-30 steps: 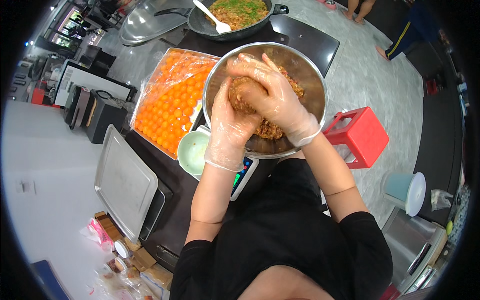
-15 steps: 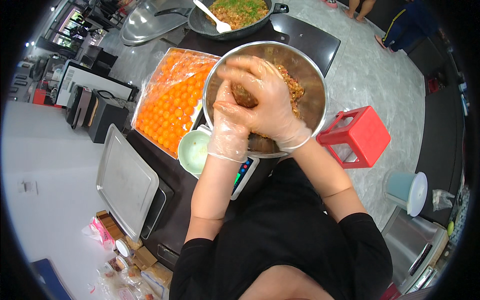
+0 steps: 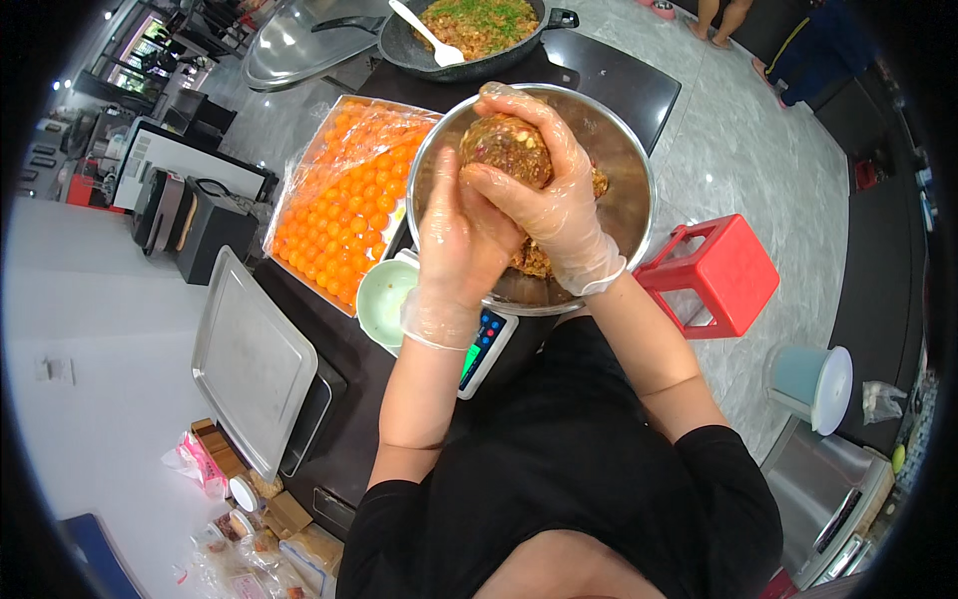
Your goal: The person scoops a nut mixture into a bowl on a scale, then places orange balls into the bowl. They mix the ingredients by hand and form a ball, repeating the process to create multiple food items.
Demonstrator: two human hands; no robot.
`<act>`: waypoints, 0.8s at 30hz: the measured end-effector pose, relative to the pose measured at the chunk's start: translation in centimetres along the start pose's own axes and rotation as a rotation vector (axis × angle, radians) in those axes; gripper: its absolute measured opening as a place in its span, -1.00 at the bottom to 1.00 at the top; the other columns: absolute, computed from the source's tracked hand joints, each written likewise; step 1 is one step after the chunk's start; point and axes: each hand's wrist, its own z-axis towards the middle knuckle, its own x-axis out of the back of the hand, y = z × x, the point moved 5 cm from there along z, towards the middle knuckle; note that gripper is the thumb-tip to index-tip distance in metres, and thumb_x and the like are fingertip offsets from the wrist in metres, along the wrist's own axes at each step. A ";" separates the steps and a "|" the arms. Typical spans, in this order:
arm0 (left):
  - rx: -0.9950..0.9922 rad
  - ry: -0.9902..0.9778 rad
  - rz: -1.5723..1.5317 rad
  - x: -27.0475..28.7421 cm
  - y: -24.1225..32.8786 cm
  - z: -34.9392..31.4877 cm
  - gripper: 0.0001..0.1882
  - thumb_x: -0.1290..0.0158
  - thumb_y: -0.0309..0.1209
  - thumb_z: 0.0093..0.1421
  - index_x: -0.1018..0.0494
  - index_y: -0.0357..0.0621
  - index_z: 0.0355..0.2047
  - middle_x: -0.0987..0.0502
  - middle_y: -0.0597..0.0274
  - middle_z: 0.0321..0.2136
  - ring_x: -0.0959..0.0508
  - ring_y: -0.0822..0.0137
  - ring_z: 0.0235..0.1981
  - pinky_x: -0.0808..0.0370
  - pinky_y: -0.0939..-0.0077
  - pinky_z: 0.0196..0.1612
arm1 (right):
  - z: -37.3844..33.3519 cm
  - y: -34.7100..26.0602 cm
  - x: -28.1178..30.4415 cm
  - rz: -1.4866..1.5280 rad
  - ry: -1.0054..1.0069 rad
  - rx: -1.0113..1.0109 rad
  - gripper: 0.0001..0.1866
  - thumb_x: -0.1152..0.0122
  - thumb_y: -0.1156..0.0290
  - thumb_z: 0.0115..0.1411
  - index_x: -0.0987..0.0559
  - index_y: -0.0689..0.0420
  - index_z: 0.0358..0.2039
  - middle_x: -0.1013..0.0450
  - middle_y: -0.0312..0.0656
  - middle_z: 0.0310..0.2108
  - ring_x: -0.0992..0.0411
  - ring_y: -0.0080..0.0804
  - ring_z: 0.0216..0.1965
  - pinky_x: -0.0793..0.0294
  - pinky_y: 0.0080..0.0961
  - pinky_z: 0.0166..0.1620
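Note:
A round ball of brown, nutty filling (image 3: 507, 148) sits in my right hand (image 3: 561, 195), whose gloved fingers curl around its far and right sides. My left hand (image 3: 451, 245), also in a clear plastic glove, is beside it with the fingers stretched and the palm turned toward the ball. The left fingertips are close to the ball; whether they touch it I cannot tell. Both hands are over a large steel bowl (image 3: 639, 225). Loose filling mixture (image 3: 532, 262) lies inside the bowl, partly hidden by my hands.
Left of the bowl is a film-covered tray of orange balls (image 3: 344, 225), with a pale green bowl (image 3: 384, 302) and a digital scale (image 3: 487, 351) nearer me. A pan (image 3: 479, 68) with a white spoon stands beyond. A red stool (image 3: 733, 275) stands right, metal trays (image 3: 254, 364) left.
My hands have come apart from cupping the ball together. The left hand has turned and lowered slightly, while the right hand has tilted the ball up into fuller view.

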 end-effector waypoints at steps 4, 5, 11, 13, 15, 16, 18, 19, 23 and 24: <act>-0.029 0.040 0.217 0.9 2.3 0.0 -0.51 0.22 -0.12 0.42 -0.26 -0.23 0.18 -0.42 0.05 0.09 -0.44 0.16 0.12 -0.38 0.24 0.21 | 0.4 -1.2 -0.9 -0.177 -0.174 0.147 -0.51 -0.41 0.41 -0.04 -0.54 0.16 -0.04 -0.47 -0.11 0.00 -0.46 -0.25 0.01 -0.42 -0.38 0.09; -0.123 0.105 0.373 0.6 1.9 -0.1 -0.51 0.23 -0.12 0.42 -0.27 -0.23 0.17 -0.44 0.07 0.06 -0.46 0.19 0.09 -0.40 0.29 0.19 | 0.1 -1.8 -1.5 -0.331 -0.197 0.226 -0.57 -0.39 0.43 -0.03 -0.58 0.16 -0.09 -0.49 -0.11 -0.03 -0.49 -0.24 -0.04 -0.44 -0.38 0.05; -0.116 0.497 0.299 1.2 0.9 -0.1 -0.59 0.19 -0.19 0.41 -0.33 -0.19 0.12 -0.46 0.09 0.00 -0.49 0.23 0.03 -0.44 0.28 0.15 | 0.7 -0.5 -2.0 -0.433 -0.308 0.151 -0.83 -0.20 0.43 0.14 -0.66 0.15 -0.28 -0.58 -0.14 -0.18 -0.55 -0.28 -0.23 -0.48 -0.38 -0.09; -0.067 0.408 0.051 0.8 0.6 0.1 -0.57 0.21 -0.16 0.41 -0.31 -0.17 0.13 -0.44 0.07 0.02 -0.47 0.21 0.06 -0.41 0.21 0.18 | 1.8 -1.7 -0.5 0.011 -0.190 -0.123 -0.76 -0.21 0.31 0.17 -0.65 0.18 -0.24 -0.56 -0.12 -0.17 -0.53 -0.29 -0.19 -0.48 -0.41 -0.11; -0.065 0.245 -0.111 0.5 0.6 0.1 -0.56 0.23 -0.16 0.42 -0.29 -0.17 0.15 -0.43 0.05 0.05 -0.46 0.17 0.08 -0.40 0.17 0.20 | 1.7 -1.7 0.4 0.234 -0.102 -0.236 -0.63 -0.28 0.27 0.15 -0.58 0.20 -0.07 -0.52 -0.11 -0.07 -0.48 -0.36 -0.05 -0.43 -0.46 0.00; -0.063 0.125 -0.149 0.9 0.2 0.1 -0.56 0.23 -0.18 0.42 -0.28 -0.19 0.17 -0.41 0.03 0.08 -0.45 0.15 0.09 -0.39 0.16 0.20 | 1.1 -1.9 0.4 0.059 -0.058 -0.111 -0.60 -0.31 0.30 0.13 -0.56 0.20 -0.05 -0.51 -0.12 -0.05 -0.47 -0.36 -0.03 -0.42 -0.46 0.02; -0.066 -0.114 -0.215 1.0 -0.2 0.1 -0.55 0.25 -0.21 0.42 -0.25 -0.21 0.19 -0.39 0.00 0.12 -0.44 0.11 0.11 -0.39 0.13 0.21 | -0.1 -1.5 -0.7 -0.278 0.029 0.141 -0.54 -0.36 0.35 0.08 -0.53 0.20 0.00 -0.49 -0.14 -0.01 -0.46 -0.35 0.01 -0.41 -0.45 0.08; -0.050 -0.038 -0.118 1.1 -0.2 0.3 -0.53 0.26 -0.17 0.42 -0.26 -0.22 0.19 -0.40 0.02 0.10 -0.44 0.13 0.11 -0.38 0.16 0.21 | -0.5 -0.3 -0.4 -0.097 0.057 0.066 -0.44 -0.44 0.41 -0.02 -0.50 0.19 0.03 -0.47 -0.13 0.03 -0.43 -0.31 0.07 -0.37 -0.39 0.15; -0.046 0.248 0.185 -0.3 2.1 -0.2 -0.47 0.27 -0.07 0.42 -0.30 -0.26 0.15 -0.45 0.07 0.04 -0.45 0.18 0.10 -0.35 0.26 0.22 | 0.8 -1.2 -0.5 -0.053 -0.114 0.066 -0.55 -0.42 0.38 -0.04 -0.56 0.15 -0.10 -0.50 -0.15 -0.03 -0.48 -0.26 -0.01 -0.41 -0.33 0.10; -0.009 0.080 0.067 0.5 1.8 0.4 -0.48 0.27 -0.08 0.42 -0.31 -0.26 0.14 -0.45 0.07 0.04 -0.45 0.18 0.10 -0.35 0.26 0.22 | 0.4 -1.5 -1.2 -0.213 -0.138 0.150 -0.62 -0.40 0.37 -0.03 -0.58 0.14 -0.15 -0.51 -0.16 -0.07 -0.49 -0.24 -0.05 -0.43 -0.32 0.06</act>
